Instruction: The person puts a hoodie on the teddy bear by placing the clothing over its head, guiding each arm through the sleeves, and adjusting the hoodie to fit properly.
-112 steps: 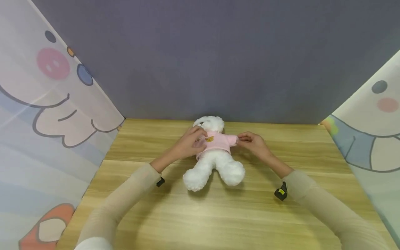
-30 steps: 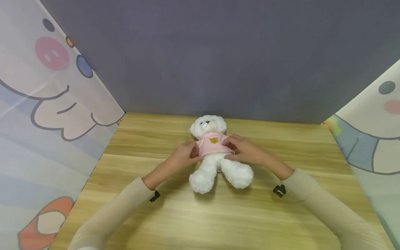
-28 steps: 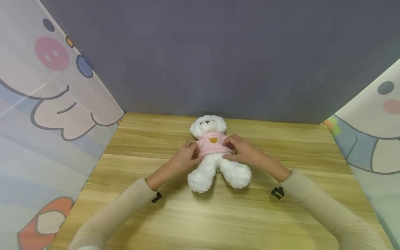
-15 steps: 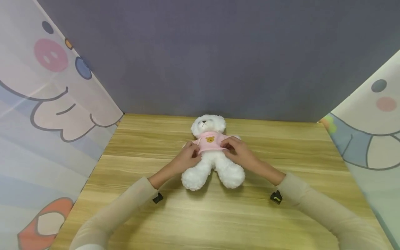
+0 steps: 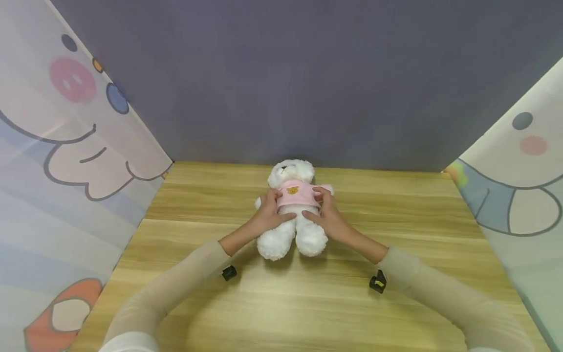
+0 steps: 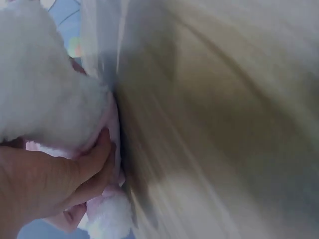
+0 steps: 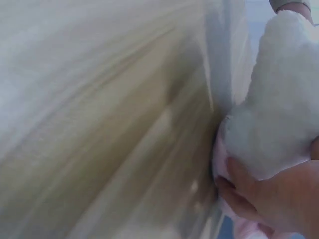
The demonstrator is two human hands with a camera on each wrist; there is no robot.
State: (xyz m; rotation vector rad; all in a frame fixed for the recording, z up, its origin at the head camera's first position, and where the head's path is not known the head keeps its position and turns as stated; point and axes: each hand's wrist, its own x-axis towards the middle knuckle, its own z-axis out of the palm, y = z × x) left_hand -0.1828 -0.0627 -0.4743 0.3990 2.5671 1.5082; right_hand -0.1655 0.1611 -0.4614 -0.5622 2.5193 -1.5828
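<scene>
A white plush teddy bear (image 5: 286,239) in a pink shirt (image 5: 303,196) with a small bear patch lies face up, its head toward the grey wall. My left hand (image 5: 269,215) grips one side of its waist, thumb across the lower belly. On the opposite side my right hand (image 5: 331,219) holds the waist in the same way, the two thumbtips close together. In the left wrist view, the fingers (image 6: 94,164) press the shirt's edge low by the table. The right wrist view shows fingers (image 7: 241,181) curled against the pink cloth beneath the fur.
The bear lies on a wood-grain table (image 5: 281,303), near its back edge. A plain grey wall (image 5: 281,83) stands behind. Cartoon-printed panels flank the table at left (image 5: 110,166) and right (image 5: 536,176). Small black devices (image 5: 378,281) are worn at the wrists.
Earlier the right hand pinched the bear's sleeve end; it has since moved to the waist. Both thumbs have come inward over the belly, and the bear's legs now lie closer together.
</scene>
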